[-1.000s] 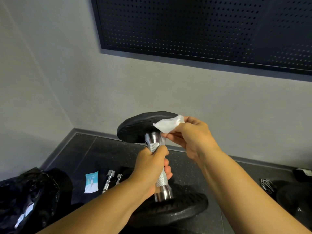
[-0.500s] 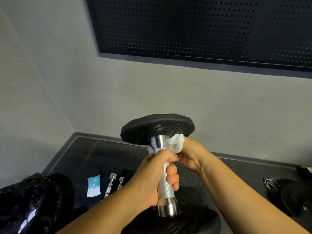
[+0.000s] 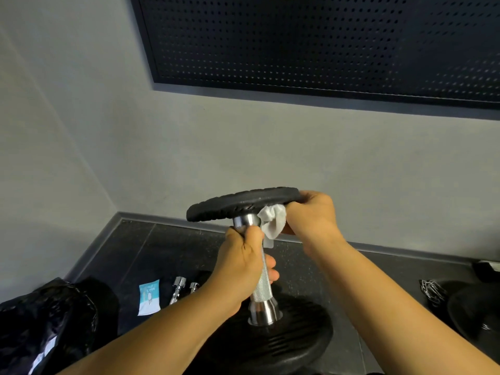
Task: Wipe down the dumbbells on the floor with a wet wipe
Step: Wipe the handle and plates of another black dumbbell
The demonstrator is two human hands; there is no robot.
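**A:** What are the fingers doing?

**B:** The left hand (image 3: 240, 269) is clenched round the knurled chrome handle (image 3: 262, 282) of the dumbbell (image 3: 263, 307), thumb up by the collar. The right hand (image 3: 311, 215) clasps the three o'clock edge of the upper plate (image 3: 238, 205). Its fingers curl over the rim, and the wet wipe (image 3: 273, 220) is bunched against the plate's underside, just beside the bar.

**A:** And where is the dumbbell?

**B:** Dead centre, nearly upright, top leaning a little toward eleven o'clock. The lower plate (image 3: 284, 345) is down at six o'clock, over the dark floor (image 3: 176, 247). I cannot tell whether it touches.

**A:** What's around it?

**B:** From the dumbbell, a white-and-blue wipe packet (image 3: 148, 296) lies flat at nine o'clock, with two chrome bars (image 3: 178, 292) between them. A crumpled black bag (image 3: 40, 320) sits farther out toward eight o'clock. A chain (image 3: 433, 292) and another black plate (image 3: 473, 312) lie at three o'clock. A dark perforated panel (image 3: 324, 41) hangs at twelve on the grey wall.

**A:** Anything blocking the view?

**B:** Both forearms cross the lower frame. The left one hides part of the lower plate, and the right palm covers most of the wipe.
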